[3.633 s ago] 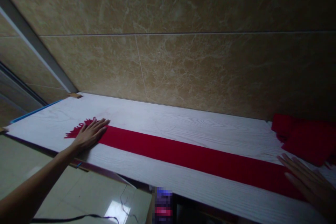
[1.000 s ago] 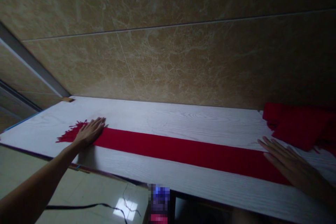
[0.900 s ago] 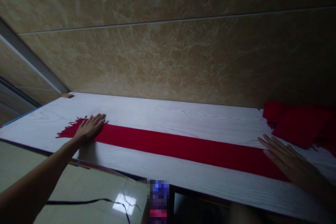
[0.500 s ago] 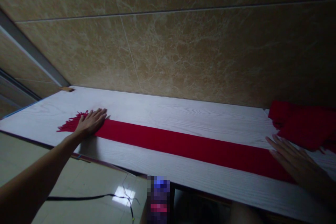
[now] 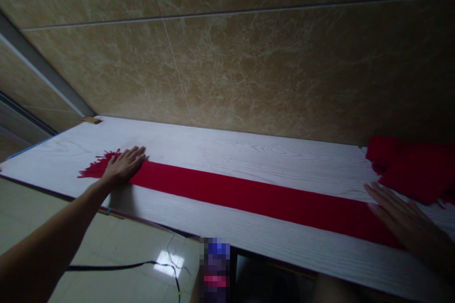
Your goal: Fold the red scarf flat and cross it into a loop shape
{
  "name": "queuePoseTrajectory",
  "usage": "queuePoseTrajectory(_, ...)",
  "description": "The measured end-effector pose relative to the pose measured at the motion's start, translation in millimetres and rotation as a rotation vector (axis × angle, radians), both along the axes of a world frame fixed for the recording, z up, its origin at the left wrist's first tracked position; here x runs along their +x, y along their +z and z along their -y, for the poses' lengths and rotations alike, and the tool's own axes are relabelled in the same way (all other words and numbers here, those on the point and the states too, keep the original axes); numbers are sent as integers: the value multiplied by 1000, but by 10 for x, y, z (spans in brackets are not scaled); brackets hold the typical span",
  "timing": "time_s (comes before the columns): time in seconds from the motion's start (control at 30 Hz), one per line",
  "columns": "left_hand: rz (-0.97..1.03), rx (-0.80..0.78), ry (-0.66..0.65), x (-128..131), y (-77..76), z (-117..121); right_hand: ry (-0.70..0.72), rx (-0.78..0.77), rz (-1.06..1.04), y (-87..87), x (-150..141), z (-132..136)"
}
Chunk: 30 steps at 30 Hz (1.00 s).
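Observation:
A long red scarf point(image 5: 241, 192) lies stretched in a flat, narrow strip along the white wood-grain table point(image 5: 199, 147). Its fringe fans out at the left end. My left hand point(image 5: 127, 163) rests flat on the scarf just inside that fringe, fingers stretched out. Toward the right end, my right hand point(image 5: 400, 215) lies over the scarf with its fingers extended and close together. The scarf's right end is hidden beneath or behind this hand and forearm.
A crumpled red cloth point(image 5: 408, 165) with some fringe sits at the back right, by the tiled wall point(image 5: 249, 71). A small wooden block point(image 5: 92, 120) lies at the far left corner. Below the front edge, a black cable point(image 5: 117, 267) runs over the floor.
Both hands keep nearly the same place on the scarf. The right hand and the red cloth appear slightly farther right in view.

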<state>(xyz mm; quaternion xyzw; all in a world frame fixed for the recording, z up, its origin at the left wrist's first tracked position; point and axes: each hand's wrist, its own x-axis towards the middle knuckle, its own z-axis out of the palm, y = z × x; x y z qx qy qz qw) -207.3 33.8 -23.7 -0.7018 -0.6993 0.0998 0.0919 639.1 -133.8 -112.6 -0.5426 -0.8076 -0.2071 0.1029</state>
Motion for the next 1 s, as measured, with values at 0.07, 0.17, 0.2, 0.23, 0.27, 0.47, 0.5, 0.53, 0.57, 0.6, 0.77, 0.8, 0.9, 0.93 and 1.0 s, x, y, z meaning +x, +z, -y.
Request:
queuePoseTrajectory(0.07,-5,-18,15,20,11,9,-32,-13,-2,8,-6,-9)
queuePoseTrajectory(0.17,-8,-50,23,44,40,22,-37,-7,-15,15,-13,-10)
queuePoseTrajectory(0.2,-8,-58,23,49,50,25,-28,-8,-23,16,-14,-8)
queuePoseTrajectory(0.23,-7,-65,23,53,59,26,-25,-13,-33,17,-14,-4)
queuePoseTrajectory(0.27,-7,-69,24,54,66,27,-25,-28,-44,20,-15,-2)
queuePoseTrajectory(0.47,2,-77,35,57,66,14,-12,-26,-50,50,-39,-4)
queuePoseTrajectory(0.5,4,-78,38,57,64,11,-1,-8,-41,52,-41,-6)
queuePoseTrajectory(0.53,5,-78,43,57,63,10,8,2,-36,50,-41,-8)
queuePoseTrajectory(0.57,7,-77,48,56,62,9,13,7,-34,46,-39,-9)
queuePoseTrajectory(0.6,8,-76,51,56,62,10,13,12,-35,40,-34,-11)
queuePoseTrajectory(0.77,3,-74,50,60,67,23,7,1,-38,15,12,-14)
queuePoseTrajectory(0.8,1,-73,52,62,66,24,19,-7,-38,16,19,-12)
queuePoseTrajectory(0.9,-3,-71,53,64,61,20,45,4,-15,22,23,-5)
queuePoseTrajectory(0.93,-4,-72,53,63,59,16,43,21,-4,24,20,-4)
queuePoseTrajectory(1.0,-3,-74,58,59,56,8,63,55,17,23,13,-4)
